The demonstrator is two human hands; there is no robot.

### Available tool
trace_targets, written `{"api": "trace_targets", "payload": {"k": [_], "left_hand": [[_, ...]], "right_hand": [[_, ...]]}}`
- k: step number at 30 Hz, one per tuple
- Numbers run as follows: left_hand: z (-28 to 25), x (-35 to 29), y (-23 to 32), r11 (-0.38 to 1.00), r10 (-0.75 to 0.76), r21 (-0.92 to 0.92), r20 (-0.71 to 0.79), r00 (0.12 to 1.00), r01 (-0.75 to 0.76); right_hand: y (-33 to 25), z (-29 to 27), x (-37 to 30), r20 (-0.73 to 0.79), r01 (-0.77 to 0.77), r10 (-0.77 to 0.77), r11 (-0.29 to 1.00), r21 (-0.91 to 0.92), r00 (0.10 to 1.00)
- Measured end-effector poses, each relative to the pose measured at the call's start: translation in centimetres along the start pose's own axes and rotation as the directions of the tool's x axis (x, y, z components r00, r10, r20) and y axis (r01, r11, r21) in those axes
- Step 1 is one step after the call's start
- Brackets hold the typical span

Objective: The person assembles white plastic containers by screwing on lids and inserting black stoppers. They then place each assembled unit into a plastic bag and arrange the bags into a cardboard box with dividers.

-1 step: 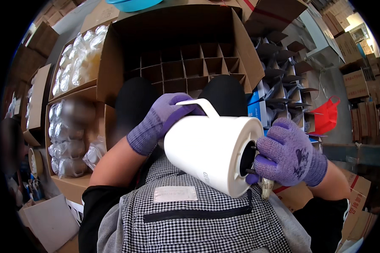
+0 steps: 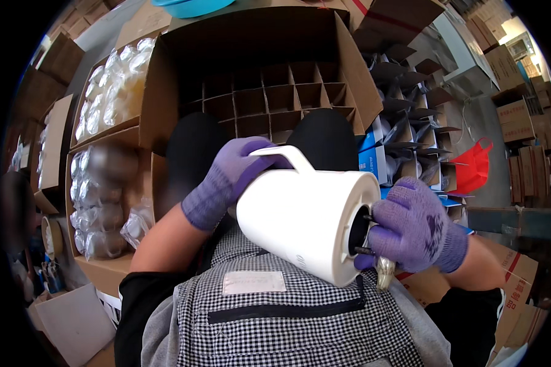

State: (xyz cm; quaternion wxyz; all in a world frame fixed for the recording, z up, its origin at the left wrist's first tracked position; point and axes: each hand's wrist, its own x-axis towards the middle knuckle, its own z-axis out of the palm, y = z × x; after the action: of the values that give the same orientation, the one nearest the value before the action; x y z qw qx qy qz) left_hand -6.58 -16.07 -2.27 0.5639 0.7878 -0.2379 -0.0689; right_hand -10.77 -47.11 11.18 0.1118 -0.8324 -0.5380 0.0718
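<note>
The white jug (image 2: 294, 220) lies sideways over the checked apron (image 2: 324, 327). The left hand (image 2: 243, 162) hugs it near the handle (image 2: 295, 155); the right hand (image 2: 410, 225) grips a metal tool (image 2: 383, 274) by its hole (image 2: 359, 230). Probably light, stiff, slippery: hold its body.

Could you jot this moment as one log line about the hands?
left hand: holding handled white jug | right hand: gripping dark-pronged tool at jug's opening | nearby: divided cardboard box
</note>
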Motion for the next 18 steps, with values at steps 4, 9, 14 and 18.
{"api": "trace_targets", "payload": {"k": [4, 9, 14, 18], "left_hand": [[1.5, -3.0, 1.0, 0.998, -0.059, -0.021, -0.328, 0.943, 0.055], [1.4, -3.2, -0.1, 0.994, 0.047, 0.109, -0.396, 0.917, -0.004], [1.2, -2.5, -2.9, 0.866, -0.47, -0.349, -0.328, 0.819, 0.358], [0.8, -1.3, -3.7, 0.775, -0.592, -0.436, -0.25, 0.766, 0.457]], "right_hand": [[-0.3, 7.8, -2.3, -0.23, -0.262, 0.44, 0.8, 0.54, 0.868], [-1.9, 10.6, -1.0, 0.075, -0.473, 0.777, 0.3, 0.829, 0.625], [2.8, 5.9, -1.2, -0.295, -0.08, 0.782, 0.401, 0.913, 0.55], [14.9, 9.8, -1.1, -0.072, -0.295, 0.886, 0.228, 0.928, 0.458]]}}
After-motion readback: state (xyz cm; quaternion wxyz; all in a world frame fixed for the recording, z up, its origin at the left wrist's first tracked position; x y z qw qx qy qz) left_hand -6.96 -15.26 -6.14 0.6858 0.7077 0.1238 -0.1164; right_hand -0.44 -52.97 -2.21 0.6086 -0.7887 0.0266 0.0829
